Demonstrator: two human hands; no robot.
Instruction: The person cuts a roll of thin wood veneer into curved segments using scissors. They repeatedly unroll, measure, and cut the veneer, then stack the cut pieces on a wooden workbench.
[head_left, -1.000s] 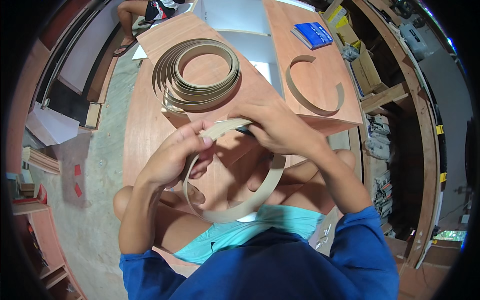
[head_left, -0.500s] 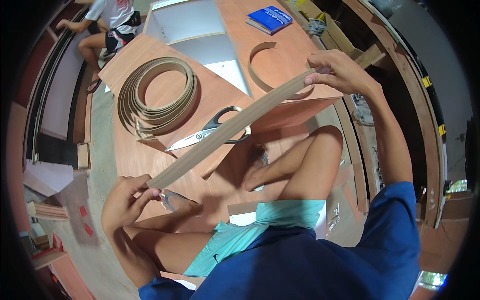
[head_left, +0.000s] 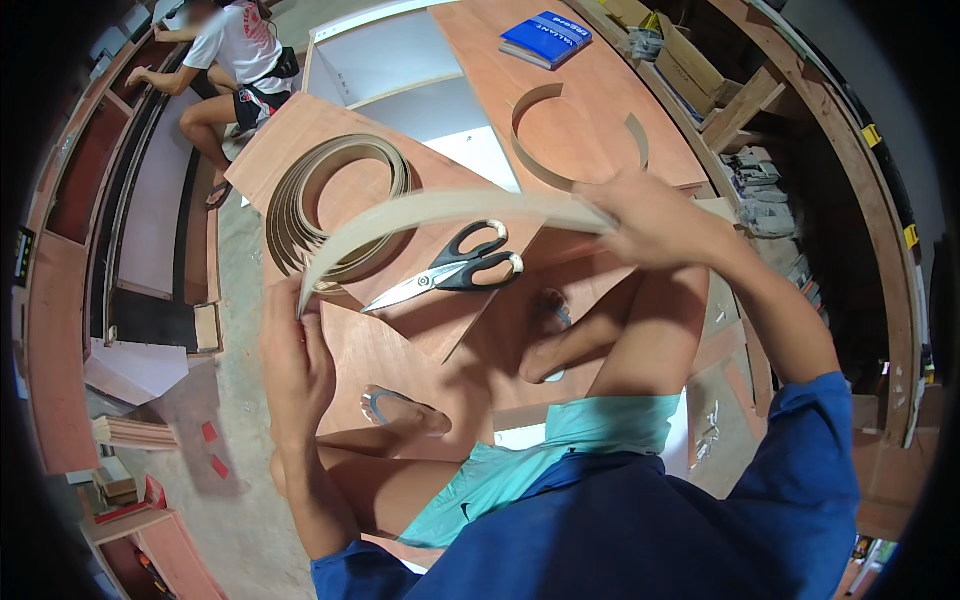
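Observation:
A wood-coloured edging strip [head_left: 450,207] arches between my two hands, blurred by motion. My left hand [head_left: 298,345] pinches its lower left end, and my right hand [head_left: 655,222], also smeared, grips the other end. Beneath the strip lies a pair of scissors [head_left: 440,277] with black handles, blades part open and pointing left, on a plywood board [head_left: 440,325]. A coil of the same edging [head_left: 290,215] rests on the board just beyond the strip, partly covered by it. Past my right hand, a short curled piece of edging [head_left: 522,130] stands on the panel.
A blue book [head_left: 547,40] lies on the far panel, beside a white-lined cabinet [head_left: 400,75]. At the far left a person [head_left: 240,50] sits by long dark-edged panels. Cardboard boxes [head_left: 690,75] and timber stand at the right. My sandalled feet rest on plywood.
The strip was straight and slanted; now it bows upward. My left hand has risen and turned, while my right hand has come lower and nearer. The view has shifted slightly.

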